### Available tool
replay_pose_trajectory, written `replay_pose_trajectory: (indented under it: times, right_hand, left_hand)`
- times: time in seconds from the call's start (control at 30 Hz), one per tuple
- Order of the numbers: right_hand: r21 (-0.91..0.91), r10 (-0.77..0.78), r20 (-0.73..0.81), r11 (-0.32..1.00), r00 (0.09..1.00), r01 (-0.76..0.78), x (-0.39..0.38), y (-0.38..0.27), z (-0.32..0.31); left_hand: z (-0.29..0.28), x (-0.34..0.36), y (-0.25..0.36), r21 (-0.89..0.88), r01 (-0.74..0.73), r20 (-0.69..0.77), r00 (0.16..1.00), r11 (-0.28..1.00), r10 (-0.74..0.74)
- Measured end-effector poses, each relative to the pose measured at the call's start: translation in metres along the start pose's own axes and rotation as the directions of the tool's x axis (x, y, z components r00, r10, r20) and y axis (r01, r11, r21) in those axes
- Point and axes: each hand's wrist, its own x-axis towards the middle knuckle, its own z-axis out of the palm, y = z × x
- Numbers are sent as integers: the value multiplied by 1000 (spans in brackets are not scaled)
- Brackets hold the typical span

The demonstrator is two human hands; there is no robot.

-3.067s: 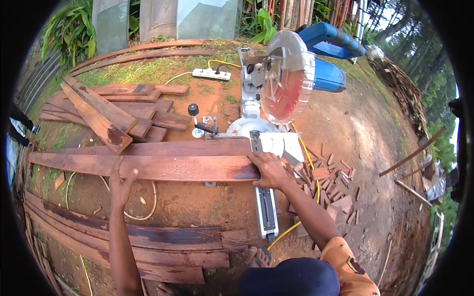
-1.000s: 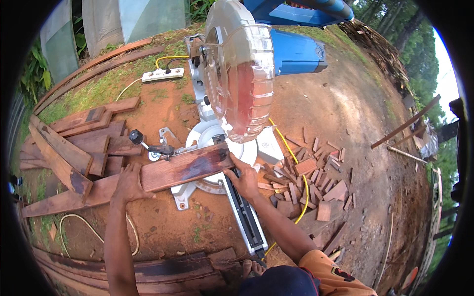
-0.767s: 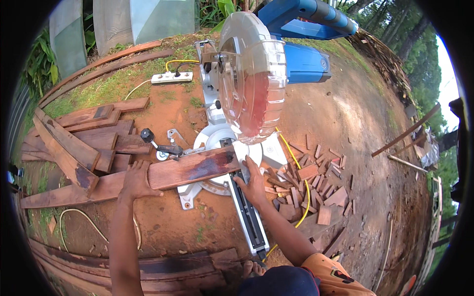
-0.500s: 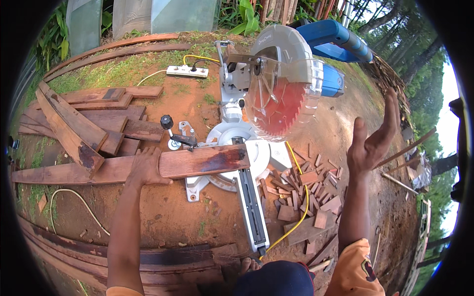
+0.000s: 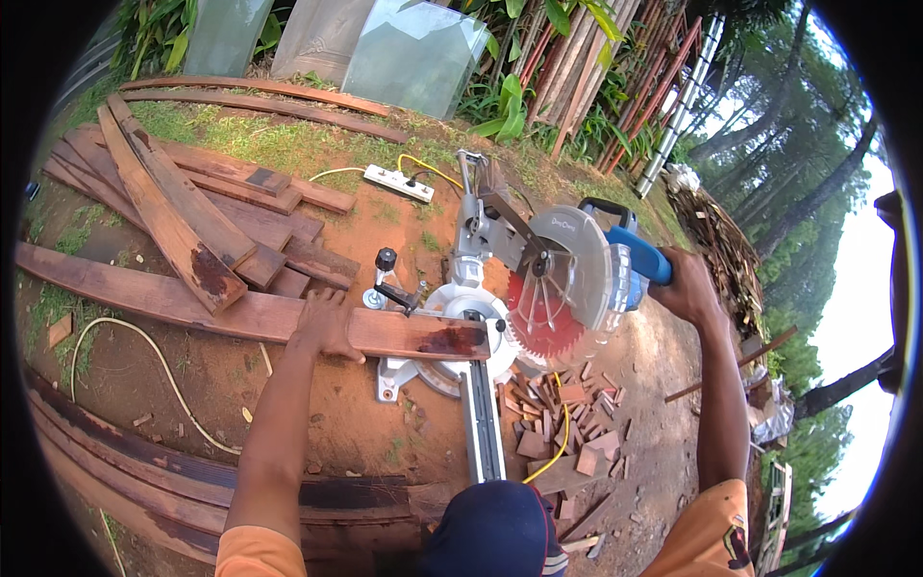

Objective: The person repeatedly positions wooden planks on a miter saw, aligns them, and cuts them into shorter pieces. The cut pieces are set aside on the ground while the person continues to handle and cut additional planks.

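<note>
My left hand [image 5: 322, 327] grips a long reddish-brown plank [image 5: 418, 332] from above, fingers over its top. The plank's dark-stained right end lies across the white saw base [image 5: 445, 375], beside a clamp with a black knob [image 5: 386, 260]. My right hand [image 5: 690, 288] is closed on the blue handle [image 5: 644, 260] of the mitre saw, at the right. The saw's red toothed blade [image 5: 543, 322], under a grey and clear guard [image 5: 572, 245], hangs just right of the plank's end.
Loose boards [image 5: 192, 221] lie at the left, more planks [image 5: 144, 462] along the near ground. Offcuts [image 5: 586, 433] are heaped right of the rail, beside a yellow cord [image 5: 553, 462]. A white power strip [image 5: 397, 183] sits behind the saw. A scrap wood pile [image 5: 721, 250] stands at the right.
My right hand left the plank's end, rose and took hold of the saw handle. The saw head now sits lower, nearer the plank. My left hand stayed on the plank.
</note>
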Motion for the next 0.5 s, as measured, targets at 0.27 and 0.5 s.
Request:
replay_pose_trajectory:
  times: [0.27,0.5]
  right_hand:
    - [140,-66,165,989,984,43,-172,-14,67]
    - [101,-113,169,990,979,97,-265,-29,145]
  left_hand:
    - [-4,5,1,3,40,99,994,999,-40]
    - [2,1,-5,-64,-5,11,1000,998,6]
